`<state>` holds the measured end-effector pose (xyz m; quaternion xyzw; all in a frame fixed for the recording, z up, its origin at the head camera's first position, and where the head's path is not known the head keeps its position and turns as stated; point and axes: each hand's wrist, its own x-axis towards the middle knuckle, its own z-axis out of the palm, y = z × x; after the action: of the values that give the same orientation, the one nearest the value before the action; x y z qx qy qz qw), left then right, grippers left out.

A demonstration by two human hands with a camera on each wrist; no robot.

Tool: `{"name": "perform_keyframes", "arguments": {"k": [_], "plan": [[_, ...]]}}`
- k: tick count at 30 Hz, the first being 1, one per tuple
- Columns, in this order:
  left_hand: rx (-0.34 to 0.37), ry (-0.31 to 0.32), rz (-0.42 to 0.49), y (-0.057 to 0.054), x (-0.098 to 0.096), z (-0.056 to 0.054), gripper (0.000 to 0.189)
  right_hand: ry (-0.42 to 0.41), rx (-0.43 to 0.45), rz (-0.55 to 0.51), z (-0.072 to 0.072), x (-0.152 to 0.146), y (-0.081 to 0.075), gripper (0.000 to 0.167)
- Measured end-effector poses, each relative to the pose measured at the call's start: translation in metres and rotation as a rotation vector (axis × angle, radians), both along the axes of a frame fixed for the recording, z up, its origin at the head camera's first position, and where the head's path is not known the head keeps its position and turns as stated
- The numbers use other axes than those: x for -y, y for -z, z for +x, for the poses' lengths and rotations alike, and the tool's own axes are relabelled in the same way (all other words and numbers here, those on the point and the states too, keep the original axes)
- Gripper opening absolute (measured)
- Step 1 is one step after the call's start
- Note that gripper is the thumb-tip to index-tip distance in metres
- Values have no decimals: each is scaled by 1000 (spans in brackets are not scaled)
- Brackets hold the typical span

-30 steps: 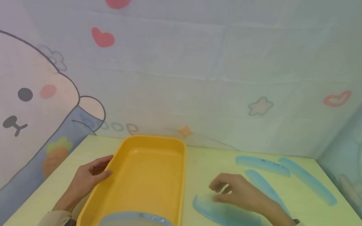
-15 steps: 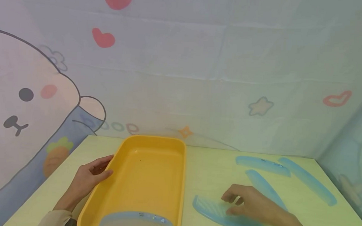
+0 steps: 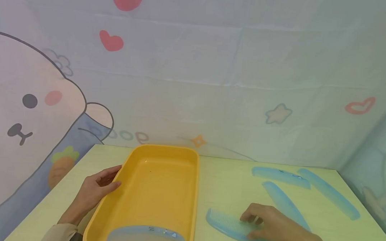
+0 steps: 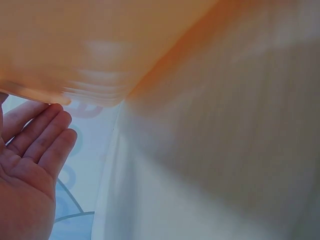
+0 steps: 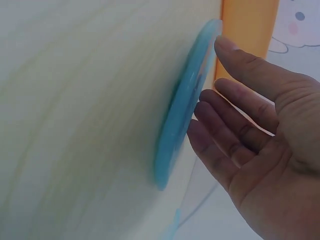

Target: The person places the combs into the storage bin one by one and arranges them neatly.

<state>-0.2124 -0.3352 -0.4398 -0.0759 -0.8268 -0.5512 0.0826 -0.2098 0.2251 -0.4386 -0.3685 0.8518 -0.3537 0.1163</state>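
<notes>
My left hand holds the left rim of a deep yellow plastic tray, thumb over the inner side and fingers outside. The left wrist view shows those fingers at the tray's edge from below. A pale blue comb lies in the near end of the tray. To the tray's right, another translucent blue comb lies flat on the table, teeth facing away. Over its right half is my right hand, thumb and fingers apart. In the right wrist view, the loosely bent fingertips are right at the comb.
Several more blue combs lie on the right of the table: one slanted comb behind my right hand, one near the back, and one at far right. A printed cloth backdrop rises behind the table.
My right hand has moved right and lower along the nearest table comb. That comb, the tray and my left hand stay in place.
</notes>
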Motion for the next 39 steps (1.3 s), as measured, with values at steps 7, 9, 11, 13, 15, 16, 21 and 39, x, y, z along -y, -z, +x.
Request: {"name": "perform_keyframes", "arguments": {"k": [7,9,11,13,15,16,21,39], "plan": [[12,-5,-6,0,0,0,59,-67,-85,-15,2,-1,4,46],[16,-6,-7,0,0,0,59,-62,-81,2,2,-2,4,47],[17,-7,-9,1,1,0,59,-56,-81,27,2,-2,3,47],[17,-7,-10,1,1,-1,59,-53,-61,41,0,-2,1,44],[17,-9,-5,0,1,-1,59,-57,-12,31,-2,-4,-1,40],[16,-9,-2,0,1,-1,59,-64,17,18,-4,-6,-2,38],[12,-2,10,2,1,-2,59,-96,138,-85,-9,-13,-8,22],[15,10,35,0,-1,0,59,49,-96,-86,-20,-8,-18,13]]}}
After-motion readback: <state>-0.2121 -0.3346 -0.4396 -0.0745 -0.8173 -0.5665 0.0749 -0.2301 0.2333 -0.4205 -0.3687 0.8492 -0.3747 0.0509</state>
